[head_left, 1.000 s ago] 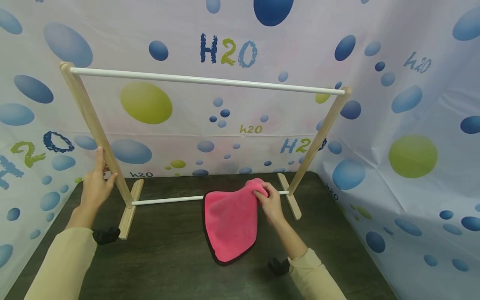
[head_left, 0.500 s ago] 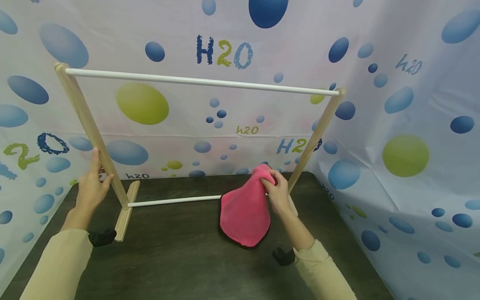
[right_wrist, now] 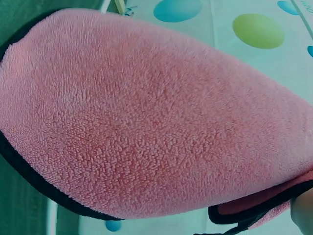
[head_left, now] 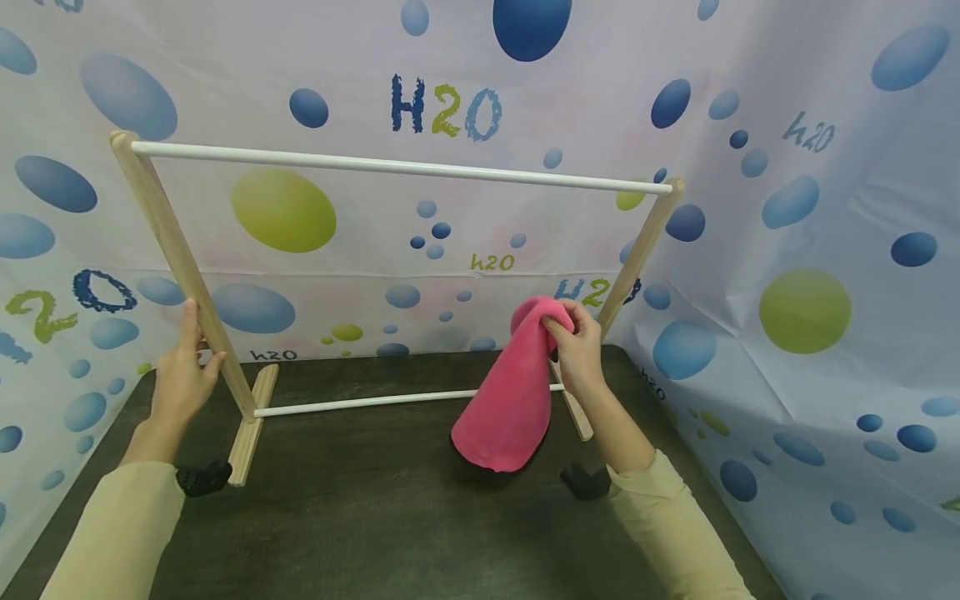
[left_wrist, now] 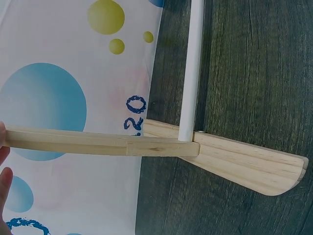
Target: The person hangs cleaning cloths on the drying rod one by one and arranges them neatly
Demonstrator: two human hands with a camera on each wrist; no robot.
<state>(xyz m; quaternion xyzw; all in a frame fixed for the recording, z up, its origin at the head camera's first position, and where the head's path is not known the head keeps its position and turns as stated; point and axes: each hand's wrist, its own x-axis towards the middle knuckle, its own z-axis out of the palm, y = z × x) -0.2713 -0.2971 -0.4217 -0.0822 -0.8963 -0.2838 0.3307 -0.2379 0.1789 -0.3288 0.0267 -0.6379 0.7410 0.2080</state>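
A pink plush cloth (head_left: 510,408) with black edging hangs bunched from my right hand (head_left: 583,346), which pinches its upper corner between thumb and fingers. It hangs in front of the rack's lower white rod (head_left: 367,402). In the right wrist view the cloth (right_wrist: 146,112) fills most of the picture, with a fingertip at the lower right. My left hand (head_left: 180,375) touches the rack's left wooden post (head_left: 180,242), index finger straight along it. In the left wrist view, fingertips show at the left edge beside the post (left_wrist: 88,142).
An upper white rod (head_left: 405,167) joins the left post to the right post (head_left: 637,250). Wooden feet (head_left: 251,425) stand on the dark wood-grain table (head_left: 352,517). A wall sheet (head_left: 420,50) printed with bubbles closes off the back and sides.
My right hand has lifted the cloth up and to the right, and the cloth's lower end has gathered narrower. My left hand stays at the left post. The head view has shifted slightly.
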